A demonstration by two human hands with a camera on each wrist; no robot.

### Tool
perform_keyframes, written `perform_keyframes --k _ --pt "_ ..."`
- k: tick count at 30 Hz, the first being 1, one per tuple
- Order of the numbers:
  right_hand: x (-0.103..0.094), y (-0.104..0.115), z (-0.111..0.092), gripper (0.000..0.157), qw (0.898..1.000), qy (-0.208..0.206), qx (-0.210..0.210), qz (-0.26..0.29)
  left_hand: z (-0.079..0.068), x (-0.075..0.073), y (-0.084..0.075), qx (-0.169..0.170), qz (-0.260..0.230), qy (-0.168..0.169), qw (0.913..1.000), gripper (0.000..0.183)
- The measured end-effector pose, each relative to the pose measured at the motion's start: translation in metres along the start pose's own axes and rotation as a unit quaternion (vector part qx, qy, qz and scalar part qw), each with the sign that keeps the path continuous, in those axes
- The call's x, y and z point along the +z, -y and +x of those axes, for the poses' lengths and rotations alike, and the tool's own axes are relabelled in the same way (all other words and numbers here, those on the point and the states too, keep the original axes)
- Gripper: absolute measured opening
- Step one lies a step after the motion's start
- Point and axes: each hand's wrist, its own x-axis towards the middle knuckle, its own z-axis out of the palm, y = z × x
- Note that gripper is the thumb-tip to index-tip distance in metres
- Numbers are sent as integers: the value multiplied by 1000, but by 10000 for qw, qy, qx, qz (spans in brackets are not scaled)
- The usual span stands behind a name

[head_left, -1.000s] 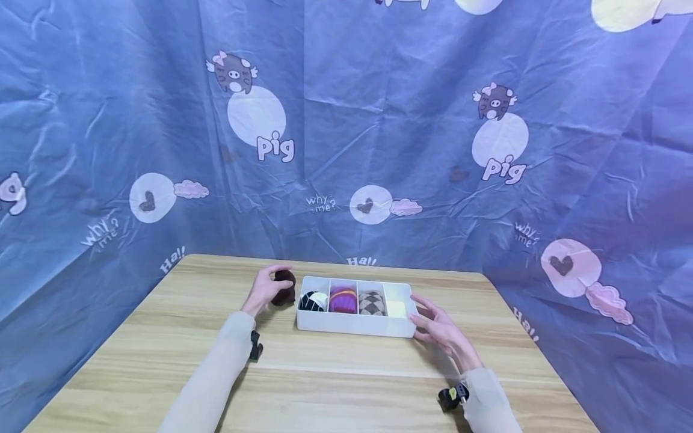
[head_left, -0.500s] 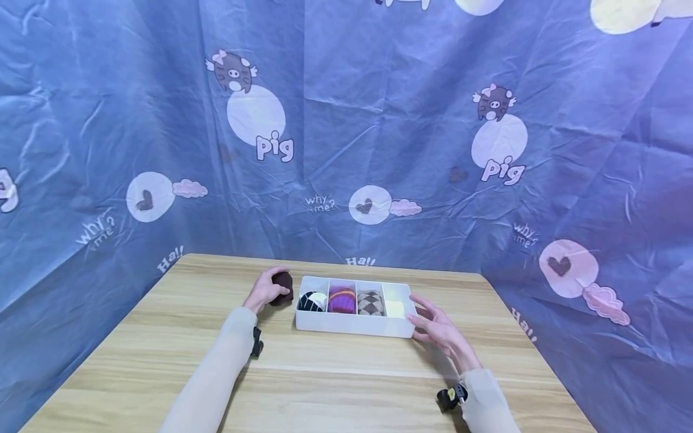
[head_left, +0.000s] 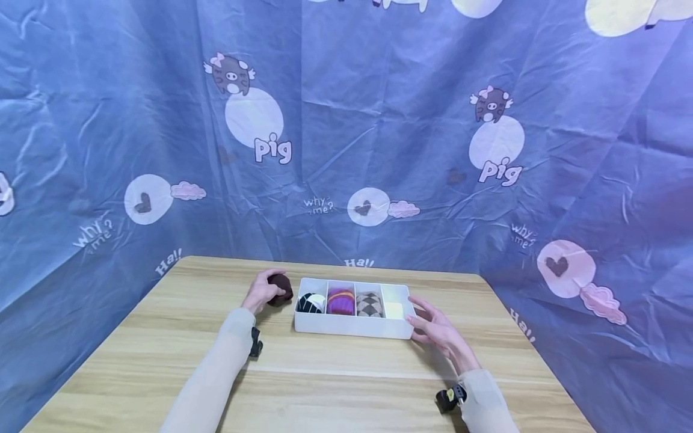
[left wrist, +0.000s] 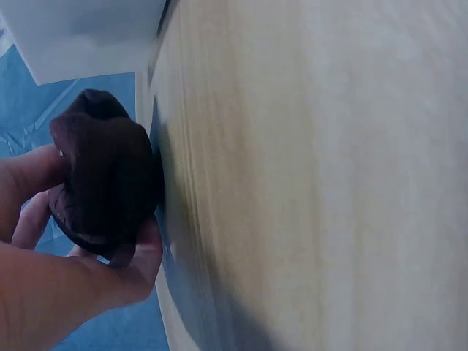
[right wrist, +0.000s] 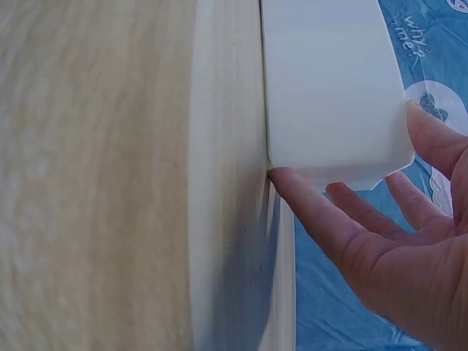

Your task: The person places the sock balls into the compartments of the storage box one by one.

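A dark brown rolled pair of socks [head_left: 281, 289] is in my left hand [head_left: 261, 293], at the left of a white divided box [head_left: 352, 326]. The left wrist view shows the thumb and fingers curled round that sock roll [left wrist: 106, 175], low over or on the table. My right hand [head_left: 443, 329] touches the box's right end with spread fingers. In the right wrist view, the thumb lies at the box's [right wrist: 336, 88] upper edge and a finger at its bottom corner. Three compartments hold rolled socks: black-and-white [head_left: 311, 303], purple with orange [head_left: 341, 302] and grey argyle [head_left: 370, 305].
The rightmost compartment [head_left: 395, 310] shows only its pale floor and walls. A wooden table [head_left: 325, 385] carries everything. Behind it and on both sides hangs a blue printed curtain [head_left: 335, 150], close to the table's back edge.
The brown sock roll has turned slightly in my left hand and looks rounder from above. My right hand remains at the box's end. The head view has shifted a little.
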Motion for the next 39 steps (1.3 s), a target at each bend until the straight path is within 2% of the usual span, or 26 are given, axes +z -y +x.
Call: perform_keyframes --k 4,11,18,25,32,39 --pt "0 1 -2 71 10000 55 14 2 0 -2 1 115 -17 -45 9999 62" --pt "0 3 -3 72 10000 90 0 -3 1 -7 -2 108 -60 -9 9999 59" --pt "0 0 -2 72 9999 98 0 40 0 -6 -7 191 -492 -14 9986 57" --pt "0 2 -1 72 9999 44 57 116 -4 -6 -16 479 -334 17 9983 55" --pt "-1 3 1 71 10000 39 47 57 -1 -9 -32 1124 96 -220 9934 52" --pt "-1 1 1 71 10000 4 68 73 -7 5 -46 1169 -162 -423 9921 52"
